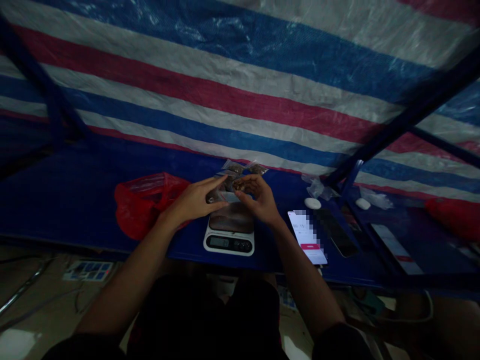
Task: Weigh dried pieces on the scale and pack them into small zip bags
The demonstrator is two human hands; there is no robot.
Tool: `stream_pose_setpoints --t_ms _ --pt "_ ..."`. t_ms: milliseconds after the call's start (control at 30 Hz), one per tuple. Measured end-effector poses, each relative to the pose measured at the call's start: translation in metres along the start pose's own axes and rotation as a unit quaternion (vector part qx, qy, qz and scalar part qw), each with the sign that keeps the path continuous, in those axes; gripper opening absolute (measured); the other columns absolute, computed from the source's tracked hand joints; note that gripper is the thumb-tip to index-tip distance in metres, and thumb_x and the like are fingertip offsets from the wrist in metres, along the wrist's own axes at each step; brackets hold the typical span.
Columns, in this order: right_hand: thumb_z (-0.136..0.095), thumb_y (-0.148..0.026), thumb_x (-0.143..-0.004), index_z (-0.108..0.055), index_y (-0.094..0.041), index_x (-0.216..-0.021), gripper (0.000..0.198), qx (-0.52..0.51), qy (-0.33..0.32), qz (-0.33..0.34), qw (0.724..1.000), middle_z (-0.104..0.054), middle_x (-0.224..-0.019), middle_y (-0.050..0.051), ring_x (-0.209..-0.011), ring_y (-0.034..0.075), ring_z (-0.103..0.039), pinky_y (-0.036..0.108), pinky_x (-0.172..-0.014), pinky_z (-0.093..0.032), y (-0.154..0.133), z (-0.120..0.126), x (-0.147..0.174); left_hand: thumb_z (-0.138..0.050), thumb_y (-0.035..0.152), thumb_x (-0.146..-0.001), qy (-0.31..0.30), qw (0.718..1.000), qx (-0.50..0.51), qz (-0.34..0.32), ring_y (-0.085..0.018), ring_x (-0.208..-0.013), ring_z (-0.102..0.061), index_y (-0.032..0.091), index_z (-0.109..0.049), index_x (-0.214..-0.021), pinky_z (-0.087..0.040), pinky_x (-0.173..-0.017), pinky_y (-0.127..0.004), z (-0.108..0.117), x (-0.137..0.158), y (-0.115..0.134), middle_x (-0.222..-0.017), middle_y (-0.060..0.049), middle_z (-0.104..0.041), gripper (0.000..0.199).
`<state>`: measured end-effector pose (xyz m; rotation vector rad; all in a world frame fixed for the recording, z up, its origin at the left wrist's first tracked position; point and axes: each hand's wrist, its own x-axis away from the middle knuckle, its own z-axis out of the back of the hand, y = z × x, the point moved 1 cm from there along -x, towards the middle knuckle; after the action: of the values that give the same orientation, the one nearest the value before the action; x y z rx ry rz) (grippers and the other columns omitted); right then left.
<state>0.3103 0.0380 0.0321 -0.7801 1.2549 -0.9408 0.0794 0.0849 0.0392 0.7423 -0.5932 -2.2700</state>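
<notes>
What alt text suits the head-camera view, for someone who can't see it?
A person's right hand holds small brown pieces at a digital scale on a blue table, while the left hand is by a small clear bag. A red plastic bag lies to the left, a lit phone to the right.

Scale (229,244), red bag (131,212) on blue table (75,200)

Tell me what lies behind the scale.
Behind the scale, clear bags with dark contents lie before the striped sheet. The left hand and right hand cover part of that space; what they hide can't be seen.
</notes>
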Motion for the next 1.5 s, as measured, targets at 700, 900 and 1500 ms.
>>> stream_pose_setpoints --t_ms 700,900,1500 --pt "-0.067 -0.036 -0.102 -0.075 -0.029 -0.131 0.031 0.135 -0.099 0.121 0.978 -0.072 -0.13 0.01 -0.123 0.025 -0.068 0.05 -0.108 -0.058 -0.013 -0.012 0.004 -0.072 0.061 -0.091 0.005 1.0 0.028 -0.009 -0.034 -0.142 -0.062 0.021 -0.048 -0.162 -0.051 -0.118 -0.05 -0.012 0.009 -0.002 -0.157 -0.014 -0.061 0.084" --pt "-0.079 -0.041 -0.094 -0.072 -0.03 -0.132 0.041 0.104 -0.013 0.104 0.989 -0.076 -0.126 0.008 -0.107 0.025 -0.073 0.043 -0.087 -0.065 -0.013 -0.023 0.006 -0.07 0.054 -0.095 0.03 0.997 0.066 -0.025 -0.034 -0.146 -0.058 0.021 -0.04 -0.165 -0.049 -0.12 -0.049 -0.013 0.01 0.001 -0.163 -0.015 -0.055 0.083" --pt "-0.076 -0.04 -0.094 -0.06 -0.029 -0.144 0.053 0.006 0.046 0.081 0.996 -0.072 -0.133 0.012 -0.116 0.027 -0.072 0.045 -0.089 -0.065 -0.018 -0.028 0.005 -0.047 0.062 -0.107 0.099 0.931 0.349 -0.048 -0.02 -0.087 -0.072 0.025 -0.04 -0.164 -0.059 -0.077 -0.033 -0.023 0.016 0.008 -0.125 -0.013 -0.073 0.068"
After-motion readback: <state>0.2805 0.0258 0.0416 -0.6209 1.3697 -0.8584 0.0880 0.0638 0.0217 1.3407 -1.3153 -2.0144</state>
